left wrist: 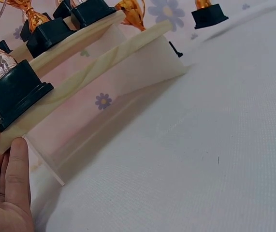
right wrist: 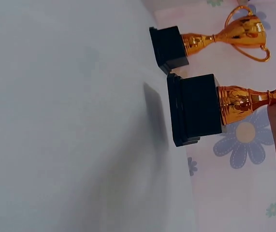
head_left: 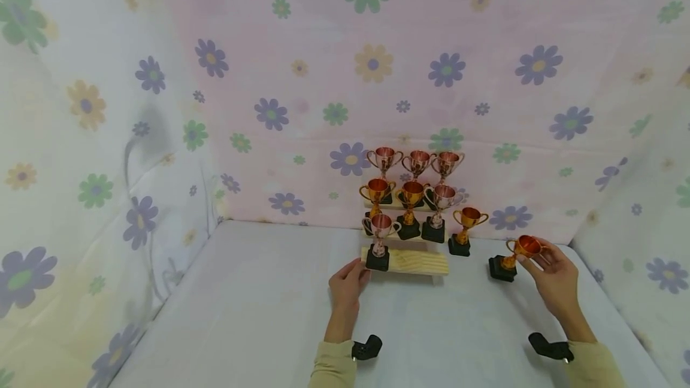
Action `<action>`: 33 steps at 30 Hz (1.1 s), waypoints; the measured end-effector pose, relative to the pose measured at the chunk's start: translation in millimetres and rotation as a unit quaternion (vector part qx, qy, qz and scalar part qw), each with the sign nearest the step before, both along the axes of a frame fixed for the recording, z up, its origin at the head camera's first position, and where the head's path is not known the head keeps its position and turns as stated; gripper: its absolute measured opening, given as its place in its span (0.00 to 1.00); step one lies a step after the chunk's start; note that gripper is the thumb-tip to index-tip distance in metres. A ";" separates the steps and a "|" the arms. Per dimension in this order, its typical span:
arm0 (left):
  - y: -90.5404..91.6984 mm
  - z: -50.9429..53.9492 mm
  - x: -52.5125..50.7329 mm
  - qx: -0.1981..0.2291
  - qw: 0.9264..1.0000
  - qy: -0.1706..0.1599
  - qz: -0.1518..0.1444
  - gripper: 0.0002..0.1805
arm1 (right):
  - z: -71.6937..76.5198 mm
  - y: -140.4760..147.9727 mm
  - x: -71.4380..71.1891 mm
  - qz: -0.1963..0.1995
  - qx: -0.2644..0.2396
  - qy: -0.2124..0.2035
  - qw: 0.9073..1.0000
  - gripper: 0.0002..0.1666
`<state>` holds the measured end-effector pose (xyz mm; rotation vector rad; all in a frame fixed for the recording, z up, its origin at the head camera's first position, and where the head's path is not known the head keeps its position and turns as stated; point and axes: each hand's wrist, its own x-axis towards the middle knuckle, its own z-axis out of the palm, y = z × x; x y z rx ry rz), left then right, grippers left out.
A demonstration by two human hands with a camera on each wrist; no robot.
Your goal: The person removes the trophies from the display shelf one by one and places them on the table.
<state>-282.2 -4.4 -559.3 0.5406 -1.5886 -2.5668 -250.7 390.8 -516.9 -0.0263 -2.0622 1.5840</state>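
Note:
My left hand (head_left: 347, 286) pinches the left end of the lowest wooden step (head_left: 417, 261) of a tiered stand, thumb above and fingers beneath in the left wrist view. A pinkish trophy cup (head_left: 380, 238) on a black base stands at that end, beside the thumb. My right hand (head_left: 555, 280) holds a gold trophy cup (head_left: 527, 246) by its cup part, tilted with its black base (right wrist: 196, 107) toward the left. In the right wrist view this base appears raised, its shadow lying apart on the white table. Another gold trophy (head_left: 469, 218) stands right of the stand.
The middle step carries two gold trophies (head_left: 412, 195) and a pinkish one (head_left: 443, 197). On the top step are three copper-pink trophies (head_left: 385, 159). Flowered cloth walls (head_left: 302, 154) enclose the white table (head_left: 237, 304) at the back and both sides.

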 end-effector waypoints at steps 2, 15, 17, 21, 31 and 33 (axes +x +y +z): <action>0.0 0.0 0.2 0.000 1.000 -0.002 -0.002 0.17 | 0.5 2.8 -6.8 -0.009 0.013 -0.005 1.000 0.28; -4.2 -2.8 -3.3 0.005 1.000 -0.009 -0.006 0.17 | -1.4 4.5 -46.7 0.037 0.064 -0.047 0.996 0.31; -4.1 -3.7 -3.0 0.003 1.000 -0.010 -0.007 0.17 | -1.0 4.6 -51.3 0.048 0.055 -0.057 0.996 0.32; -3.7 -4.4 -2.0 -0.004 1.000 -0.011 -0.005 0.16 | 1.8 5.5 -58.3 0.068 0.056 -0.087 0.992 0.34; -2.1 -4.4 -2.1 -0.006 1.000 -0.010 -0.007 0.17 | 10.0 17.6 -71.3 0.091 0.101 -0.101 0.986 0.38; -1.3 -4.5 -1.8 -0.006 1.000 -0.008 -0.008 0.17 | 10.0 19.9 -73.6 0.094 0.098 -0.104 0.985 0.38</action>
